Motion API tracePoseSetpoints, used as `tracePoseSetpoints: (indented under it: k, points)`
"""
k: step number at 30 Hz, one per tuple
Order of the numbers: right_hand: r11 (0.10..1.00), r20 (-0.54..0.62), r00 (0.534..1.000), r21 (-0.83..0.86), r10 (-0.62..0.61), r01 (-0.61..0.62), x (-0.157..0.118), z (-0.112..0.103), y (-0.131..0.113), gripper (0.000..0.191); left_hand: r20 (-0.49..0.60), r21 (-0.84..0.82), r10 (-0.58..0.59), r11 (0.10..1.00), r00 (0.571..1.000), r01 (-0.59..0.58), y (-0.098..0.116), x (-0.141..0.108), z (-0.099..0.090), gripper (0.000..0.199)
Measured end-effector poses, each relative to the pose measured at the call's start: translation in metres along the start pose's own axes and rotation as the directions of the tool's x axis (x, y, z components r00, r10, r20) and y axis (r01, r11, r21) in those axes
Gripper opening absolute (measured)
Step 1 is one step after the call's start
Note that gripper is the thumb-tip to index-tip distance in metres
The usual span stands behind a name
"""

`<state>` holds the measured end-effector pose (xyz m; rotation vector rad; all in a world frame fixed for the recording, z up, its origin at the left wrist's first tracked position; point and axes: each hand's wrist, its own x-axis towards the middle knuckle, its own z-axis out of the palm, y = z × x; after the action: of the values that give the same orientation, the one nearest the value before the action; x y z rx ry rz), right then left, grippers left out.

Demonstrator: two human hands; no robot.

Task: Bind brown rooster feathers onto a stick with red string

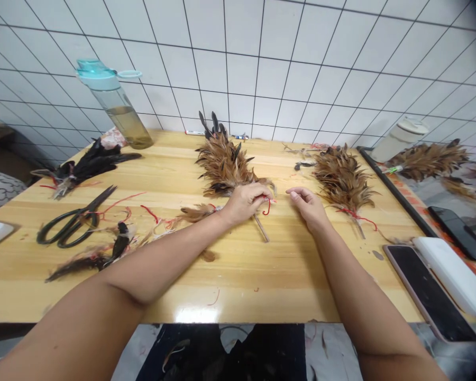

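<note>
In the middle of the table lies a brown feather duster (224,164), with dark feathers at its far tip and a thin wooden stick (261,228) pointing toward me. My left hand (246,203) is closed around the base of the feathers. A red string (267,207) hangs out by its fingertips. To the right, my right hand (307,206) hovers just over the table with its fingers stretched toward the left one; I see nothing in it. A small bunch of loose brown feathers (198,212) lies beside my left wrist.
Black scissors (73,225), black feathers (93,164) and red thread scraps cover the left side. A bottle (122,114) stands behind them. On the right are another feather duster (343,180), a phone (424,288), a white power bank (452,272) and a cup (400,138).
</note>
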<state>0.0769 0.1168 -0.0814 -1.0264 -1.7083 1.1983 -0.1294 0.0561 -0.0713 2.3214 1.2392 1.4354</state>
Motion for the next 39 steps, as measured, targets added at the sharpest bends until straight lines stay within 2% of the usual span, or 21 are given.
tracePoseSetpoints:
  k: [2, 6, 8, 12, 16, 20, 23, 25, 27, 29, 34, 37, 39]
  points:
    - [0.999, 0.004, 1.0, -0.024, -0.022, 0.022, -0.001, 0.005, 0.001, 0.038, 0.015, 0.022, 0.058, 0.998, 0.998, -0.058, -0.002, -0.002, 0.002, 0.02]
    - [1.0, 0.183, 0.983, -0.018, -0.011, 0.014, -0.008, 0.022, -0.003, 0.038, 0.058, 0.077, 0.122, 0.989, 0.991, -0.127, -0.004, -0.005, 0.004, 0.02]
    - [1.0, 0.226, 0.974, 0.007, -0.01, 0.009, -0.011, 0.028, -0.006, 0.038, 0.091, 0.1, 0.12, 0.987, 0.989, -0.129, -0.004, -0.005, 0.004, 0.02]
    - [1.0, 0.228, 0.974, 0.007, -0.008, 0.007, -0.012, 0.032, -0.01, 0.034, 0.137, 0.113, 0.062, 0.991, 0.989, -0.078, -0.003, -0.005, 0.004, 0.02]
    - [0.996, 0.177, 0.984, -0.073, -0.028, 0.042, -0.013, 0.033, -0.009, 0.026, 0.13, 0.067, 0.015, 0.997, 0.991, -0.024, 0.0, -0.004, 0.003, 0.017]
    - [0.983, 0.119, 0.989, -0.156, -0.083, 0.101, -0.011, 0.032, -0.004, 0.021, 0.102, -0.047, -0.141, 0.988, 0.985, 0.146, 0.005, -0.004, 0.004, 0.014]
    - [0.964, 0.094, 0.987, -0.224, -0.128, 0.146, -0.009, 0.032, -0.001, 0.02, 0.133, -0.201, -0.327, 0.916, 0.936, 0.349, 0.005, -0.004, 0.006, 0.015]
    - [0.951, 0.075, 0.987, -0.265, -0.145, 0.16, -0.009, 0.032, -0.001, 0.02, 0.193, -0.346, -0.425, 0.814, 0.884, 0.467, 0.004, -0.003, 0.007, 0.017]
    - [0.946, 0.06, 0.988, -0.285, -0.143, 0.154, -0.01, 0.033, -0.002, 0.02, 0.254, -0.473, -0.475, 0.699, 0.843, 0.536, 0.002, -0.003, 0.008, 0.017]
    - [0.958, 0.051, 0.992, -0.259, -0.114, 0.124, -0.012, 0.034, -0.004, 0.019, 0.268, -0.534, -0.489, 0.642, 0.83, 0.55, 0.003, -0.002, 0.008, 0.017]
    - [0.993, 0.099, 0.995, -0.109, -0.024, 0.035, -0.015, 0.036, -0.009, 0.023, 0.255, -0.634, -0.497, 0.561, 0.829, 0.532, 0.004, -0.001, 0.008, 0.023]
    - [0.989, 0.096, 0.995, -0.146, -0.019, 0.033, -0.014, 0.034, -0.007, 0.022, 0.246, -0.653, -0.548, 0.516, 0.8, 0.554, 0.002, -0.001, 0.009, 0.025]
    - [0.987, 0.048, 0.999, -0.155, -0.021, 0.028, -0.011, 0.032, -0.003, 0.022, 0.222, -0.661, -0.574, 0.506, 0.789, 0.554, 0.001, -0.001, 0.009, 0.025]
